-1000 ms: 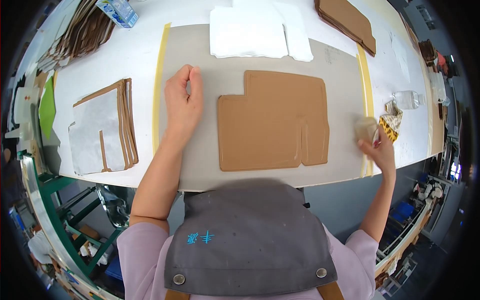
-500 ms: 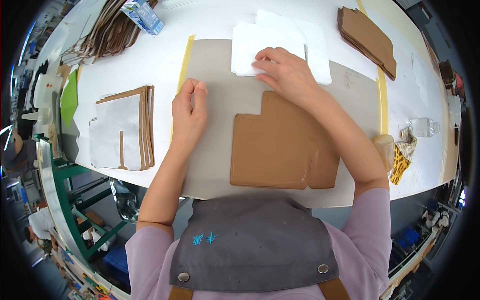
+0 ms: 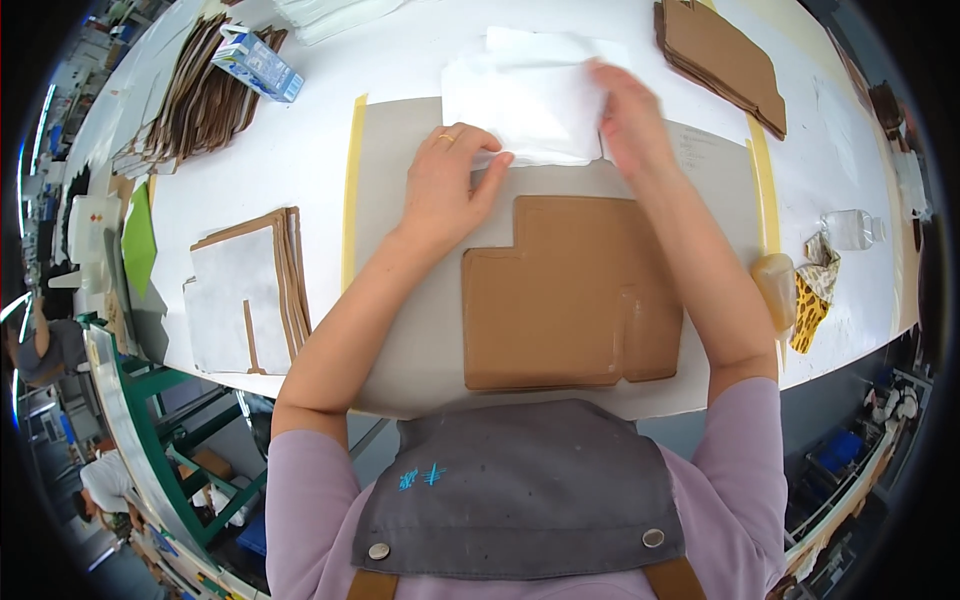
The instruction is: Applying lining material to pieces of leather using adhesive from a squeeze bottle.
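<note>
My half-curled left hand has joined my blurred right hand, bringing both to the white sheets, whether gripped I can't tell.

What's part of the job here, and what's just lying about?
In the job:
white sheets, left hand at their near edge, blurred right hand over or on them
brown panel
likely the brown stack, white-faced stack and amber block

Apparently just lying about:
drink carton
clear bottle
leopard-print cloth
green piece
</note>
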